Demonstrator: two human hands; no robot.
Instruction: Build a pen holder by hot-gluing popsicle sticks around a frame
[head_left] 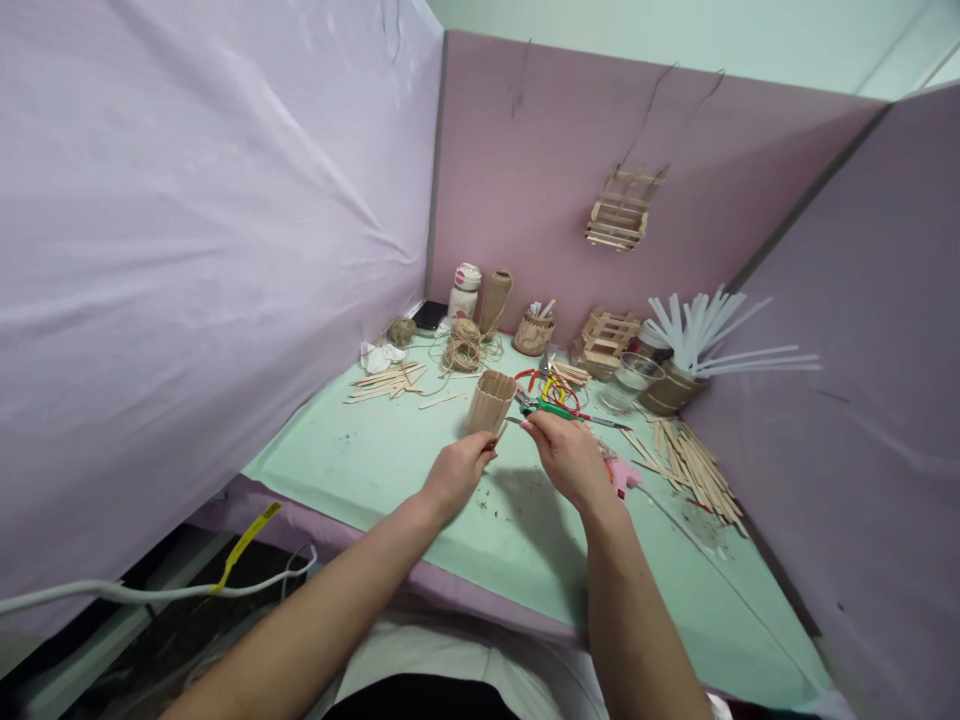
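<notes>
My left hand [459, 474] is closed, its fingertips pinching a short wooden craft stick [502, 433] that points up. My right hand [568, 458] is closed too, around a tool whose thin metal blade [513, 420] points left toward that stick; its handle is hidden in my fingers. Just behind my left hand stands a round cup made of upright craft sticks [491, 402]. Green-handled pliers [553, 409] lie behind my right hand. Right of it is a pink glue gun [624, 474].
Loose craft sticks lie at the left [390, 381] and right [694, 465]. Along the back are twine [463, 347], a white bottle [464, 292], a stick crate [606, 340] and a glass bowl [631, 383]. White glue sticks [701, 335] fan out of a holder.
</notes>
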